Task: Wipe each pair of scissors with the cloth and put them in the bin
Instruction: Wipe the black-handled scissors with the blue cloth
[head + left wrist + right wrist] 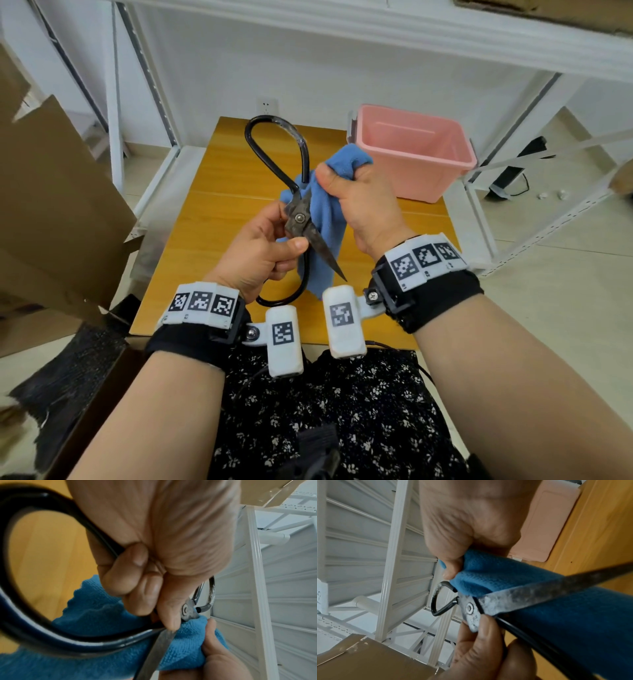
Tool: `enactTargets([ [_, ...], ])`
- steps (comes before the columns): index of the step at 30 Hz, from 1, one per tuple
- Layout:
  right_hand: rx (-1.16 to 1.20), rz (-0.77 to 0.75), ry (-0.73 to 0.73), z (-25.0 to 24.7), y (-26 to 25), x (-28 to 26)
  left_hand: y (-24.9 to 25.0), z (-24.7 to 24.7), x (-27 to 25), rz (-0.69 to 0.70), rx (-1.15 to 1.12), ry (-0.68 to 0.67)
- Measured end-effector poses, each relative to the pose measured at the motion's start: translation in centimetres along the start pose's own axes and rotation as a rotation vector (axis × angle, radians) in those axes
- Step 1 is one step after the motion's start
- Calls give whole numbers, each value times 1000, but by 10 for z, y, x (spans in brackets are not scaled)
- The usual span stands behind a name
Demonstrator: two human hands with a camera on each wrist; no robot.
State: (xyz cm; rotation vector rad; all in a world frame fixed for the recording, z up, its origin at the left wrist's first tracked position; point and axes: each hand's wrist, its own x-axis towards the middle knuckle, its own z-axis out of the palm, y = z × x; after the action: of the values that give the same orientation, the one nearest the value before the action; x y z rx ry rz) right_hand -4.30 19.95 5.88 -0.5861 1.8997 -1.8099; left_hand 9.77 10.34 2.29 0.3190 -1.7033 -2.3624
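A large pair of black iron scissors (300, 219) with big loop handles is held above the wooden table (212, 192), its dull blade pointing toward me. My left hand (270, 245) grips the scissors (187, 612) by the near handle loop and pinches at the pivot. My right hand (356, 202) grips a bunched blue cloth (325, 219) against the scissors just behind the pivot. In the right wrist view the cloth (513, 577) drapes under the blade of the scissors (522, 599). The pink bin (416, 150) stands at the table's far right, with nothing visible inside.
White metal shelving (513, 171) surrounds the table on both sides and above. Brown cardboard (58, 205) leans at the left. A wall socket (267, 104) sits behind the table.
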Motion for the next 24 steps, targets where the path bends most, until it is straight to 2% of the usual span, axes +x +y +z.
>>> enactTargets([
  [8, 114, 63, 11, -8, -4, 2, 1, 2, 2, -13, 14, 4],
  [18, 42, 26, -251, -11, 2, -8, -3, -6, 2, 3, -50, 26],
  [24, 71, -2, -122, -3, -3, -4, -3, -2, 4, 22, -24, 7],
])
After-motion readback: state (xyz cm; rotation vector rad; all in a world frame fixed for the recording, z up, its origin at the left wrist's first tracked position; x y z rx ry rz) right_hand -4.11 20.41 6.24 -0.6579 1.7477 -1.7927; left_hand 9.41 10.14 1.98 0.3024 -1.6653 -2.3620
